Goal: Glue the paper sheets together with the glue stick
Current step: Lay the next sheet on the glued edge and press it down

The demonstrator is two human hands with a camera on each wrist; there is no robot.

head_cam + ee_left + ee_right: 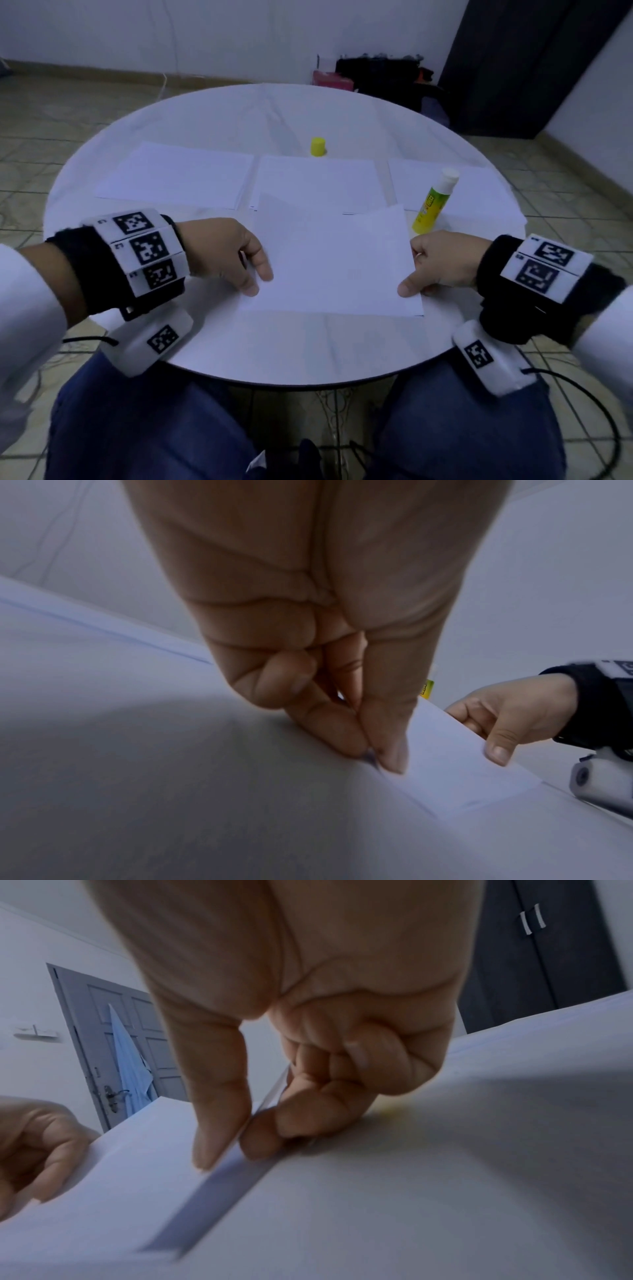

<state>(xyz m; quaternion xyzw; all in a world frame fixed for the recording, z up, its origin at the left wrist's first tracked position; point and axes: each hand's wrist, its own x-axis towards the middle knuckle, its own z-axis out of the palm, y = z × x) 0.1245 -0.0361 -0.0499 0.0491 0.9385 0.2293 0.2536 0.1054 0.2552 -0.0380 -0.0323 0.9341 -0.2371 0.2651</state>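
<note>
Hands: we hold one paper sheet (334,263) by its two side edges, low over the near part of the round surface (205,113).
Left hand (227,251): thumb on top, forefinger under, pinching the sheet's left edge; the left wrist view shows the other fingers (284,680) curled in.
Left stack (178,174): flat on the surface, well apart from the held sheet.
Middle stack (317,178): flat, just beyond the held sheet, whose far edge overlaps its near edge.
Yellow cap (318,146): standing off the stick, behind the middle stack.
Glue stick (435,200): uncapped and upright on the right stack (479,192), just beyond our right hand.
Right hand (442,263): pinching the sheet's right edge, thumb above and fingers folded below.
Step in hand: likely setting this sheet down square; we should keep both pinches level, match the corners first, then lower it and smooth from the middle outward.
Head view only: cap, stick and all three stacks.
Wrist views only: the pinches from below; whether glue is on any sheet, we cannot tell.
</note>
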